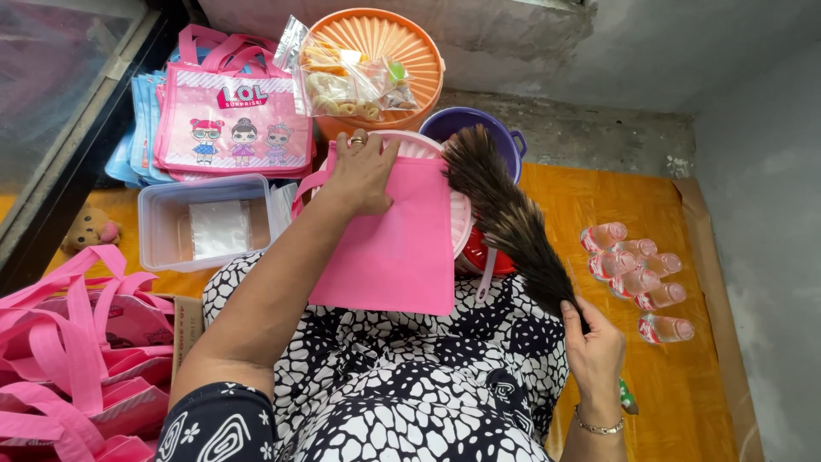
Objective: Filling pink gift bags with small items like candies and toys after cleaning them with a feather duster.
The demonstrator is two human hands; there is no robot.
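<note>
L hand (363, 175) flat on pink bag (402, 239); R hand (592, 346) grips feather duster (509, 218)

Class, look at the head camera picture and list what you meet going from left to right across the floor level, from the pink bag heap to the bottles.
Heap of pink fabric bags → clear plastic box → flat pink fabric bag under the left hand → brown feather duster, held by the right hand → row of small pink-capped bottles.

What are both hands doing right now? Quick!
Left hand: open, pressed flat on the pink bag.
Right hand: closed, gripping the feather duster.
</note>
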